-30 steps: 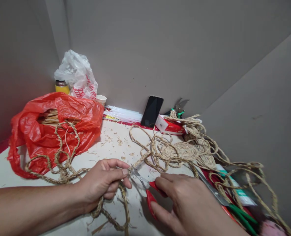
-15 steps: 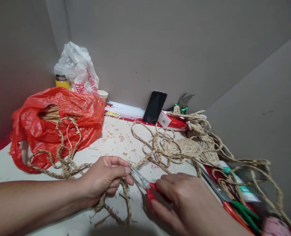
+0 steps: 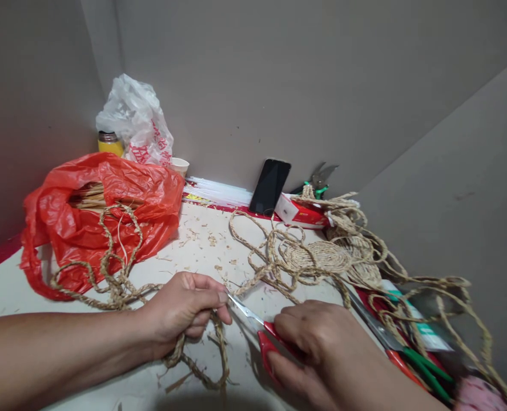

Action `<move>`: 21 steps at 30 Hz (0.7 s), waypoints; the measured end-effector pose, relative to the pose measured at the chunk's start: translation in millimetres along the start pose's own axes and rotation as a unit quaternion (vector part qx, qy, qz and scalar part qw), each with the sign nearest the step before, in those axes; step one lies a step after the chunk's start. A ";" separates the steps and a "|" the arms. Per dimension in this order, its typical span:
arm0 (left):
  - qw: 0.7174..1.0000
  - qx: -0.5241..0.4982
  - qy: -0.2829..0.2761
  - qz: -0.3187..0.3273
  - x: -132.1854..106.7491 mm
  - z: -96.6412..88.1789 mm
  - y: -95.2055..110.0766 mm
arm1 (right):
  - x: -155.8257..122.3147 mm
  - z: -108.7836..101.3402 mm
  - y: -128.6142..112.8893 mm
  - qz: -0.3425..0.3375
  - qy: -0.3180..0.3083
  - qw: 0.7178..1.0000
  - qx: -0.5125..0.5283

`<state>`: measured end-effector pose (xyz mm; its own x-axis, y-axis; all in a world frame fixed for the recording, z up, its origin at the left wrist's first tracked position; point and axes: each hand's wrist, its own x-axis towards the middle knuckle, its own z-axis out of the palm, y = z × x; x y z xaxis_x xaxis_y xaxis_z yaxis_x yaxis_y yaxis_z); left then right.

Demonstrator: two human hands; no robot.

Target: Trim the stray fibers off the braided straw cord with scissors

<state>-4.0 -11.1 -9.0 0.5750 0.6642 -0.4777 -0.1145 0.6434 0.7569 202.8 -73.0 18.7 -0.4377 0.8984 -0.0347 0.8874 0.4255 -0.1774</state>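
Observation:
My left hand (image 3: 187,302) is closed in a pinch on a braided straw rope (image 3: 222,351). A loop of that rope hangs below my fingers, and more of it runs left towards the red bag. My right hand (image 3: 317,342) grips small scissors (image 3: 247,310) by their red handles. The blades point up and left, with their tips at my left fingertips. Whatever lies right between the tips is too small to make out. Just beyond the blades, a paler straw braid (image 3: 253,279) leads into a tangle on the right.
A red plastic bag (image 3: 151,182) of straw stands left. At the back are a white bag (image 3: 133,114), a paper cup (image 3: 178,166), a phone (image 3: 270,187) and pruning shears (image 3: 320,177). Coiled braid (image 3: 317,257) and large green-handled scissors (image 3: 427,368) lie right. Straw scraps dot the table.
The small scissors' blades have come closer together at my left fingertips. My right hand has shifted very slightly, while my left hand keeps its pinch.

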 end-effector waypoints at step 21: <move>1.000 0.008 0.007 -0.001 0.8 -1.0 -3.6 | 5.3 4.6 -0.3 0.058 -0.010 0.990 0.128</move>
<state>-3.9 -12.5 -12.6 0.5640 0.6687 -0.4845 -0.1013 0.6384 0.7630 199.6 -68.9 14.1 -0.3407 0.9360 -0.0885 0.8672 0.2766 -0.4141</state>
